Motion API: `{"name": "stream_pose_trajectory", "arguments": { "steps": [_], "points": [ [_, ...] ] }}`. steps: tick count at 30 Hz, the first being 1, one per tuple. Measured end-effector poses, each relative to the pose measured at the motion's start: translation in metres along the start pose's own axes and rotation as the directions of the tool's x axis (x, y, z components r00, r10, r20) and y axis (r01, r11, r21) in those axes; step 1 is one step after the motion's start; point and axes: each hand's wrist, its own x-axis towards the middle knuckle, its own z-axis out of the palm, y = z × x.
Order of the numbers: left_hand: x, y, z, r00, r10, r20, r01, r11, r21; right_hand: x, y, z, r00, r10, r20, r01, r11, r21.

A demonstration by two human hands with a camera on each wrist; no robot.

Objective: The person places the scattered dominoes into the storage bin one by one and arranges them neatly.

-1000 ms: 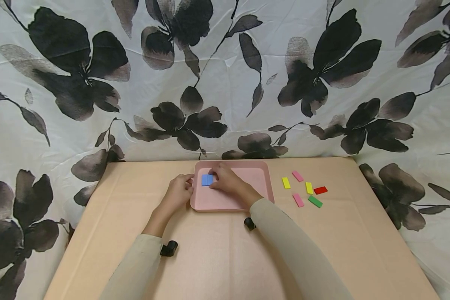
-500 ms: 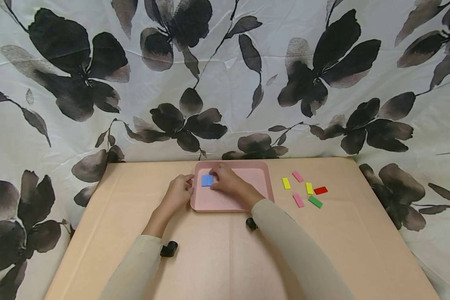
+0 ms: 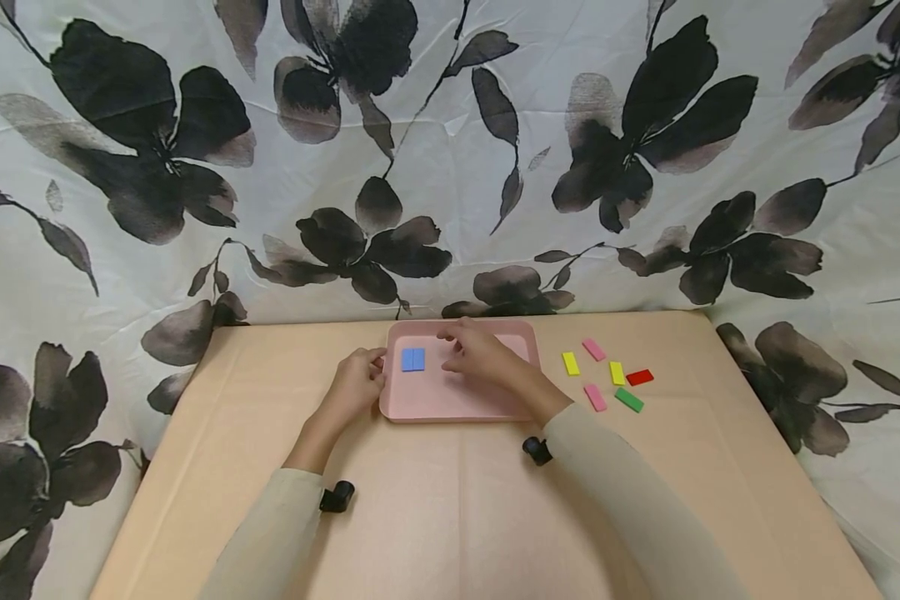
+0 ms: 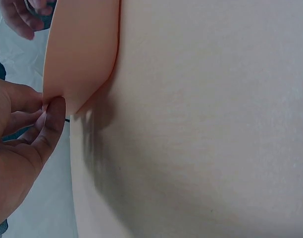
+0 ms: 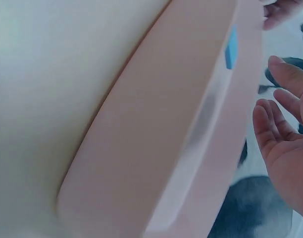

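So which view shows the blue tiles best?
The head view: both blue tiles lie unobstructed, side by side, in the pink tray. Right wrist view shows only a sliver of them; left wrist view, none.

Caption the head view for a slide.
Left hand grips a pink tray bearing two blue tiles; empty right hand hovers over it, six other tiles on the table alongside.

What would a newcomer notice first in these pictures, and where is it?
Probably the large white cloth with dark printed flowers, behind the tan table. Next, the pink rectangular tray near the table's far edge, with two flat blue rectangles in its left half; the left hand pinches the tray's rim, the right hand hangs over it. Then six small bright rectangles in yellow, pink, red and green, scattered right of the tray.
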Motion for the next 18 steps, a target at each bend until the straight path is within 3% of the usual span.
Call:
{"name": "stream_pose_trajectory", "arguments": {
  "steps": [6, 12, 18],
  "points": [
    [-0.002, -0.003, 0.002, 1.000, 0.015, -0.005, -0.015, 1.000, 0.008, -0.032, 0.008, -0.019, 0.998, -0.002, -0.068, 0.005, 0.999, 0.050],
    [-0.003, -0.005, 0.002, 1.000, 0.018, 0.001, -0.018, 1.000, -0.009, -0.058, 0.024, -0.038, 0.980, 0.006, -0.197, 0.011, 0.996, 0.089],
    [-0.002, -0.001, -0.001, 1.000, 0.011, 0.009, -0.011, 1.000, -0.007, -0.083, 0.046, -0.055, 0.961, 0.079, -0.264, -0.045, 0.990, 0.135]
  ]
}}
